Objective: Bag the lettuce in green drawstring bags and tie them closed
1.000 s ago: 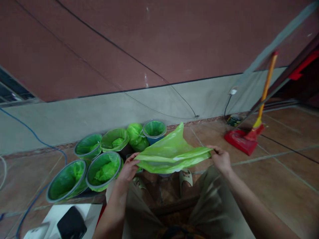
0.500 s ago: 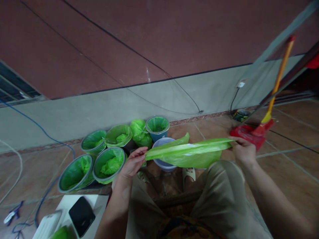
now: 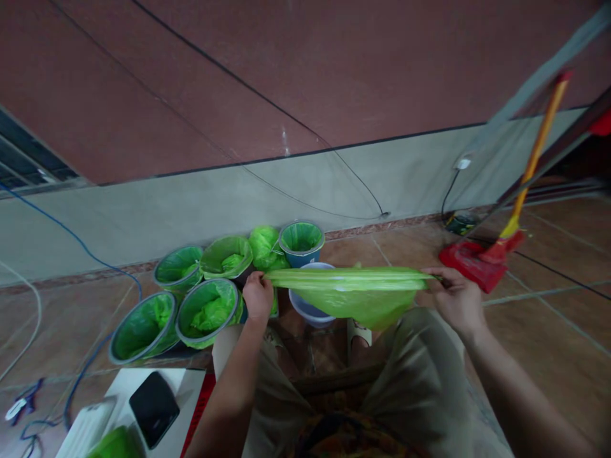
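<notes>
A green plastic bag (image 3: 344, 292) is stretched sideways in front of my knees, its top edge pulled nearly straight. My left hand (image 3: 258, 296) is closed on the bag's left end. At the opposite end, my right hand (image 3: 453, 299) pinches the other corner between thumb and fingers. The lower part of the bag hangs loose over my lap. Below and behind it stands a pale lilac basin (image 3: 305, 310), partly covered by the bag.
Several bins lined with green bags stand at the left, including a front bin (image 3: 210, 346) and a blue bin (image 3: 305, 259) by the wall. A phone (image 3: 154, 409) lies on a white surface (image 3: 191, 388). A red dustpan (image 3: 470, 264) and a yellow-handled broom (image 3: 537, 149) are at the right.
My left hand has turned and closed more firmly on the bag's end, moving slightly up. The bag's top edge is now straighter and more level, and my right hand has shifted a little left.
</notes>
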{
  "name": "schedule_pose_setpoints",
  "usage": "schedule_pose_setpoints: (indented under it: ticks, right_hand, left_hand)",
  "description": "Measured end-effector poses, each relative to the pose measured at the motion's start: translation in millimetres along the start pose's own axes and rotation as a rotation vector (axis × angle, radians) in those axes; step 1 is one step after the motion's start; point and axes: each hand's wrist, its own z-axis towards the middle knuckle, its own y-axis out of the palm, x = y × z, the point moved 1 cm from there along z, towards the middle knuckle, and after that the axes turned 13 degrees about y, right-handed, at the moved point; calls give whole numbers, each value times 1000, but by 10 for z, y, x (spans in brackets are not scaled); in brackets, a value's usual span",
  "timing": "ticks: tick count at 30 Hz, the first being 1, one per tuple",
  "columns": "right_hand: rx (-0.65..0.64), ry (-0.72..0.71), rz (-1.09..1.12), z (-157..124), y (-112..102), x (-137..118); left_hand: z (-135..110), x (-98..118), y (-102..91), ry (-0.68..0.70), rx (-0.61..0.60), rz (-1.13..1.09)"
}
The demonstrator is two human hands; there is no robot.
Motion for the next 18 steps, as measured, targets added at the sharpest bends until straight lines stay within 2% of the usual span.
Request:
schedule_pose_setpoints:
  ticks: [3, 5, 7, 8, 10, 12, 13, 14, 15, 17, 18]
  right_hand:
    - [-151, 45, -93, 83, 27, -168]
    - [-213, 123, -88, 181, 0, -392]
    - [-189, 124, 0, 255, -89, -716]
    - [-132, 75, 64, 261, -152, -893]
    - [72, -191, 155, 175, -271, -1188]
    - [350, -458, 114, -42, -304, -1255]
    - [430, -500, 93, -177, -264, -1171]
    - [402, -497, 52, -315, -179, -1014]
    - [202, -458, -44, -450, -50, -804]
    - [-223, -264, -260, -712, 256, -300]
    - [-337, -160, -338, -833, 396, -66]
  left_hand:
    - [189, -75, 8, -237, -143, -215]
    - [362, -41, -54, -371, -214, -396]
    - [552, 56, -186, -414, -166, -561]
    - [637, 111, -266, -391, -92, -639]
    - [747, 186, -406, -266, 137, -748]
    - [732, 162, -446, -137, 332, -757]
    - [680, 106, -413, -105, 369, -720]
    - [608, 24, -347, -109, 342, -662]
    - [523, -80, -257, -157, 286, -572]
    - [368, -299, -55, -164, 99, -399]
    - [314, -401, 32, -167, 82, -351]
